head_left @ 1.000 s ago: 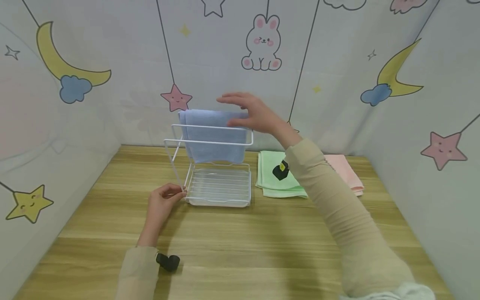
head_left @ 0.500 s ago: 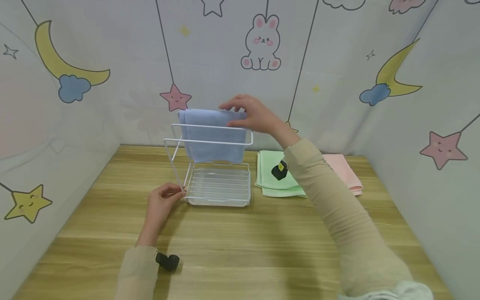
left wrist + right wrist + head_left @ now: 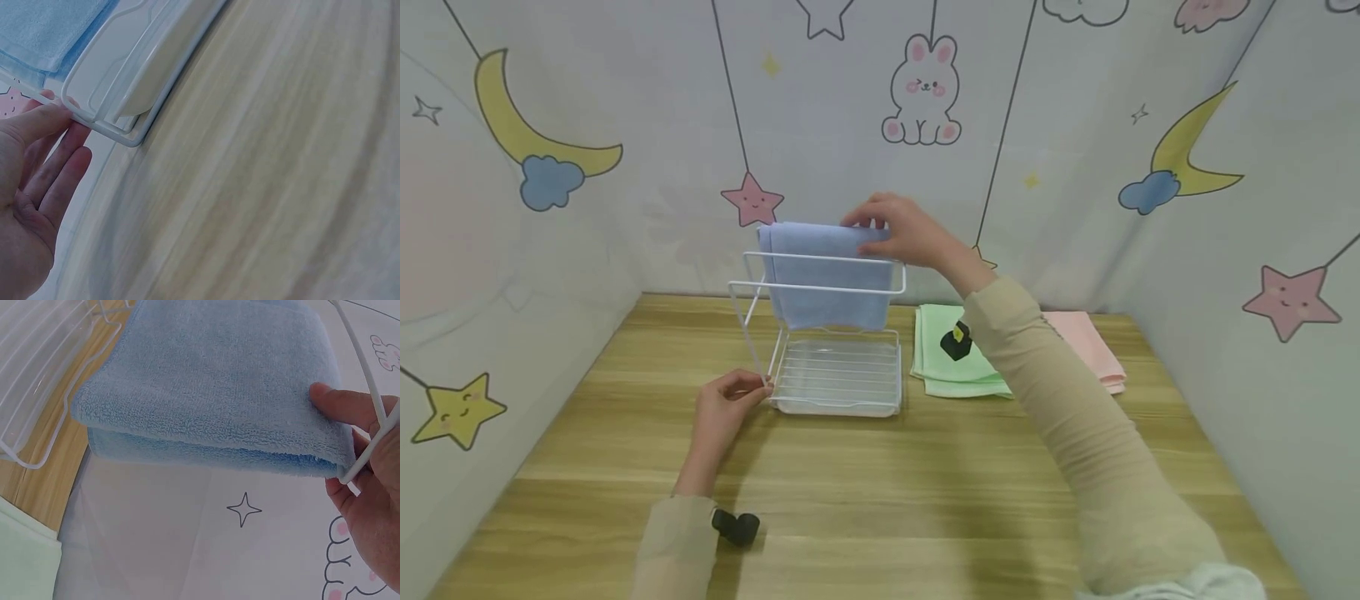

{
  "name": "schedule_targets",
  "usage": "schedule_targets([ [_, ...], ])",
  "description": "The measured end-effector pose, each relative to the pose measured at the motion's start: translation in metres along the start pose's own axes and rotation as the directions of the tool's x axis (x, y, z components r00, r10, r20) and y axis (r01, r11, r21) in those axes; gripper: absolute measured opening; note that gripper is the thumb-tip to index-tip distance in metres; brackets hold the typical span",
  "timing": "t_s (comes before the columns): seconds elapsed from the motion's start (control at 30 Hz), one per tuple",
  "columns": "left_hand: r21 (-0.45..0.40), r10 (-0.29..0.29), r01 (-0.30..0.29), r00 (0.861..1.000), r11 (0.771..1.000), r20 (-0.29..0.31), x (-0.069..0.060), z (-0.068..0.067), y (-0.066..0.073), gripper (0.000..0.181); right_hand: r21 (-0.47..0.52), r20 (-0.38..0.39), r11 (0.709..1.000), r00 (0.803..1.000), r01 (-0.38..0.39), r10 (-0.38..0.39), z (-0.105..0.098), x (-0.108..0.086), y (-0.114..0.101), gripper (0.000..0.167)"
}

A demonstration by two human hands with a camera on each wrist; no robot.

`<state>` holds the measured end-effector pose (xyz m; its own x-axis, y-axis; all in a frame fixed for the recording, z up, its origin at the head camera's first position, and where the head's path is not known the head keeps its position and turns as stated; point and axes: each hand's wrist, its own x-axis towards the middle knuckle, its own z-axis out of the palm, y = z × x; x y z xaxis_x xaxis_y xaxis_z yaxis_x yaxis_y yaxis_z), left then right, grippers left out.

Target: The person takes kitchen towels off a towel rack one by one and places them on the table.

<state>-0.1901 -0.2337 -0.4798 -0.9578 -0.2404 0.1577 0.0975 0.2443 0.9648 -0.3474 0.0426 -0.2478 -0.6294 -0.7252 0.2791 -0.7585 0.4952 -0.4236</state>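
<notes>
Currently, the right hand (image 3: 906, 235) is pinching the blue towel (image 3: 823, 310) hanging on the white rack (image 3: 820, 288) near the table's (image 3: 850, 500) back edge; the left hand (image 3: 722, 406) is gripping the rack's lower left corner.

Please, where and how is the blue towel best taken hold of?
Probably by the top fold of the blue towel, from above, thumb in front and fingers behind, as the right hand holds it. It hangs over the back of the rack, and two bars partly block its front.
</notes>
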Motion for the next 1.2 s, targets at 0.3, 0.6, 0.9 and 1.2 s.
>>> schedule_targets([
  [0.3,0.007,-0.02,0.02,1.0,1.0,0.001,0.0,0.0,0.0,0.023,-0.053,-0.015,0.999,1.0,0.004,-0.005,0.001,0.003,0.0,0.026],
  [0.6,0.012,-0.04,0.04,0.999,0.999,0.005,0.0,0.0,0.002,0.02,-0.099,-0.049,0.995,0.998,0.032,-0.037,0.002,0.003,0.002,0.021],
  [0.9,0.026,-0.032,0.031,0.999,0.999,0.021,-0.012,-0.001,0.03,0.019,-0.085,-0.13,0.996,0.991,0.033,-0.044,0.007,0.001,0.004,0.016],
  [1.2,0.047,0.006,-0.006,1.0,0.999,0.001,-0.001,-0.002,-0.001,0.025,-0.1,-0.149,0.994,0.987,0.037,-0.051,0.006,0.002,0.0,0.016],
])
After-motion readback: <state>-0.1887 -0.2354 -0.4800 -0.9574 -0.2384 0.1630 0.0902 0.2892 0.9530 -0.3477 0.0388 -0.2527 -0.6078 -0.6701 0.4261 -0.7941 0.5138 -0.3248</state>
